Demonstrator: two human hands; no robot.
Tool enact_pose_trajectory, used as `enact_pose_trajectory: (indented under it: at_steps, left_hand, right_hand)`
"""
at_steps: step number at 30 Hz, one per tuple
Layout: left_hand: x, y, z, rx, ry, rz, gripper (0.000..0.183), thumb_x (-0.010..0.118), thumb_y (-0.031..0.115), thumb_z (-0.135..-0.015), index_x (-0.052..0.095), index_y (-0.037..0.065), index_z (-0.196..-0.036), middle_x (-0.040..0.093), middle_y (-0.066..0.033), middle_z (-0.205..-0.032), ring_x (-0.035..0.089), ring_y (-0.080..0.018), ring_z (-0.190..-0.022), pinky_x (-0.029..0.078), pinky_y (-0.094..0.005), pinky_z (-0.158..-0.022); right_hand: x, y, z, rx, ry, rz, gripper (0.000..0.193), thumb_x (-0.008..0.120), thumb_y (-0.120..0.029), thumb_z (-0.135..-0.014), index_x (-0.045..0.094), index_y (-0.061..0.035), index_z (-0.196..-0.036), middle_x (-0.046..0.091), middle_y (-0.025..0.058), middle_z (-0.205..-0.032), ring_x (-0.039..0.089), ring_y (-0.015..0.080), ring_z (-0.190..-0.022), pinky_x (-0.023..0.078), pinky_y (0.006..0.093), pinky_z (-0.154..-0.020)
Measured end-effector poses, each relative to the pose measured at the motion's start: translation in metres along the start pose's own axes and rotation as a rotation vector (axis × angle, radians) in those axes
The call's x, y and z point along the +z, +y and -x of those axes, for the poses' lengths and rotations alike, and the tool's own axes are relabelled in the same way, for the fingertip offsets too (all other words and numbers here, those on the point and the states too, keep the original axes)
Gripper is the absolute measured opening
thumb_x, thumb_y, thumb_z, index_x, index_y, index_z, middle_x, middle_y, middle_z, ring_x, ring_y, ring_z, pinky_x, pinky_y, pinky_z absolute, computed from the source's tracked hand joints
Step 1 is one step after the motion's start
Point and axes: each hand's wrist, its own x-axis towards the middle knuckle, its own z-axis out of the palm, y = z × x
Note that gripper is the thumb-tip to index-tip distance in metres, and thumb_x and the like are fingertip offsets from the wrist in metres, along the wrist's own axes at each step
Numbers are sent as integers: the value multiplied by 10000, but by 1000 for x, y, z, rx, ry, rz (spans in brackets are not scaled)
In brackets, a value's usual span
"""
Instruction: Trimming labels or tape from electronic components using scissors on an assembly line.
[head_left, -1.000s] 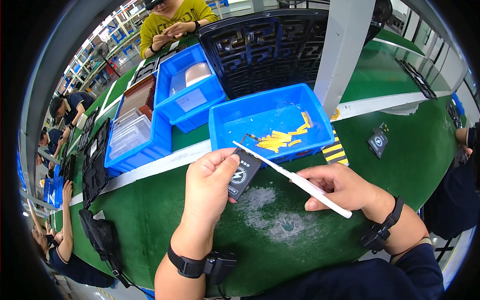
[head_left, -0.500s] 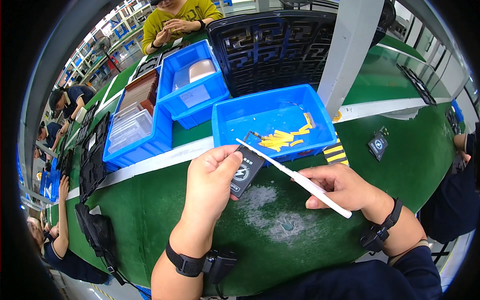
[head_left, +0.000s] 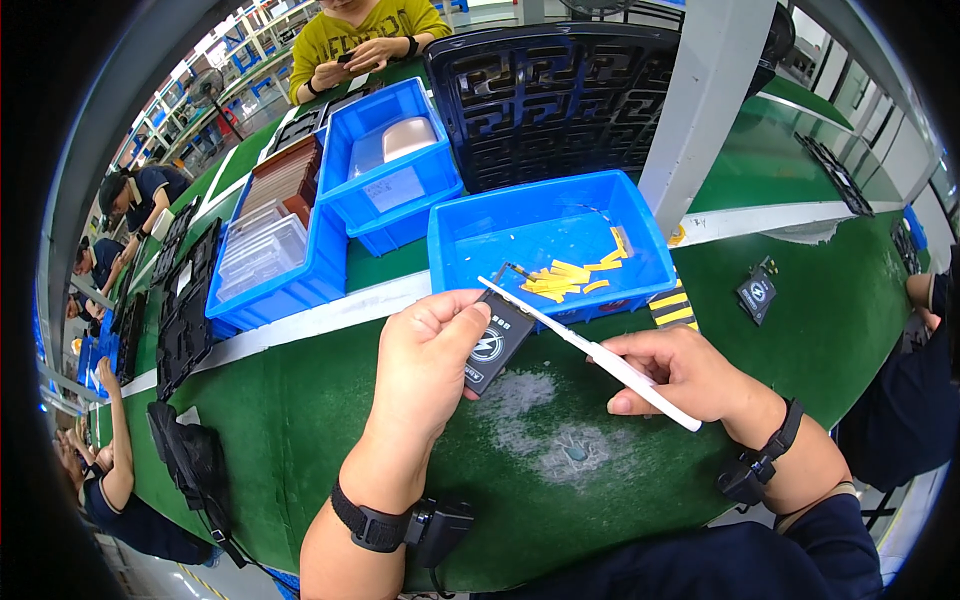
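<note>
My left hand (head_left: pixel 425 345) pinches a flat black battery (head_left: pixel 495 345) with a lightning mark, thumb on its upper face. A thin dark flex strip (head_left: pixel 515 271) sticks out from the battery's far end. In my right hand (head_left: pixel 680 375) is a long, slim white tool (head_left: pixel 640 380), held by its thicker handle. Its narrow tip lies across the battery's far edge, close to my left thumb. Below both hands, the green tabletop (head_left: pixel 400 490) shows a worn whitish patch. Just beyond the battery, yellow strips (head_left: pixel 560 278) lie inside a blue bin (head_left: pixel 450 240).
Another black battery (head_left: pixel 757 292) lies on the right. Blue bins (head_left: pixel 335 130) with brown and clear trays stand at the left, near a black bag (head_left: pixel 195 455). A dark lattice crate (head_left: pixel 550 110) leans behind, beside a white post (head_left: pixel 700 120). Other people sit around the table.
My hands, the battery and the tool hold nearly the same pose. The view has shifted slightly. Across the table, the hands of the person in yellow have moved.
</note>
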Motion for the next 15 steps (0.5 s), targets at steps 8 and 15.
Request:
enact_pose_trajectory:
  at_steps: [8, 15]
  left_hand:
    - [2, 1, 2, -20, -20, -3, 183, 513, 129, -843, 621, -7, -901, 584, -2, -615, 472, -20, -429, 346, -164, -354]
    - [3, 2, 2, -27, -39, 15, 189, 514, 129, -843, 620, -10, -915, 587, -6, -619, 475, -22, -430, 348, -166, -356]
  right_hand:
    - [1, 4, -1, -1, -4, -10, 454, 749, -264, -695, 572, -34, -1045, 495, -30, -556, 401, 30, -498, 323, 202, -468]
    - [1, 2, -3, 6, 9, 35, 459, 757, -269, -680, 580, -44, -1037, 509, -15, -545, 425, 40, -488, 333, 208, -468]
